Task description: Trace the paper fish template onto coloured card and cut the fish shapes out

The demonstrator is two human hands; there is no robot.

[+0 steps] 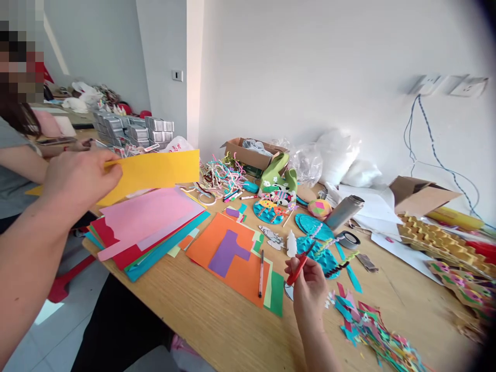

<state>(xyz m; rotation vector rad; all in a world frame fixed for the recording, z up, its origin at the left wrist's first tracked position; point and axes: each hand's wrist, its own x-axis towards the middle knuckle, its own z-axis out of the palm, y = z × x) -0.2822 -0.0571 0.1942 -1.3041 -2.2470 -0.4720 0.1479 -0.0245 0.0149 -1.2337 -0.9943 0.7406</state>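
My left hand [83, 175] pinches a yellow paper sheet [158, 169] by its left part, raised above the paper stack at the left. Red-handled scissors [298, 269] are in my right hand [310, 284], blades pointing up and away, over the table's middle. Between the hands lies an orange sheet [211, 235] with a purple paper piece [228, 253] and a pen [261, 274] on it. Green paper [276, 294] shows from under its right side. The stack [151, 217] has pink on top, with red, green and blue sheets below.
Colourful paper scraps [375, 325] lie at the lower right. Farther back are a metal bottle [346, 212], black tape [349, 239], blue paper crafts [315, 253], pipe cleaners [220, 175] and a cardboard box [236, 147]. Egg trays [442, 243] sit at the right. A person [19, 155] is at the left.
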